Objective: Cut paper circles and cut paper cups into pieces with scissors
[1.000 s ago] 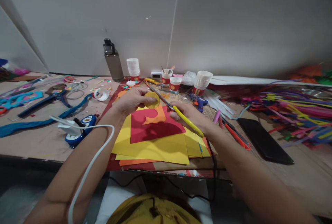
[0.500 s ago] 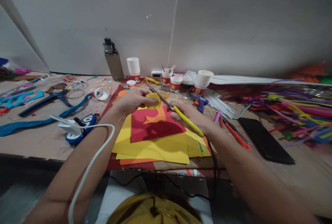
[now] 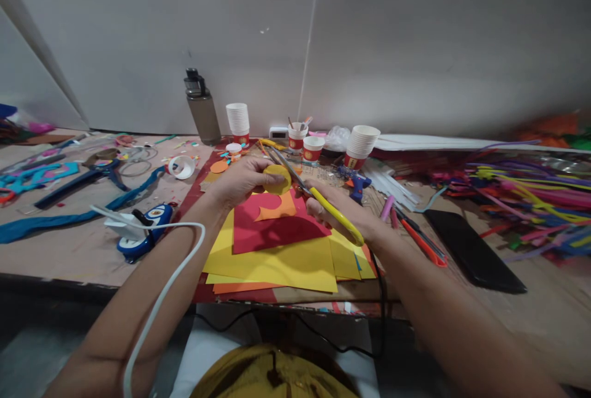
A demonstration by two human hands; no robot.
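— fingers of the left hand [image 3: 237, 184], what are they doing?
— pinching a flat, round yellow disc [image 3: 278, 181] at its left edge.
— and the right hand [image 3: 342, 200]?
— its fingers are wrapped around yellow-handled metal scissors [image 3: 327, 203], the blades pointing away, just beside the disc (whether they touch it, i cannot tell).
— what lies below the fingers?
— a notched orange paper scrap [image 3: 283, 208] on a red paper sheet [image 3: 302, 230], with yellow paper sheets [image 3: 277, 266] under that.
— beyond the fingertips?
— a short red-and-white paper cup [image 3: 313, 151], upright.
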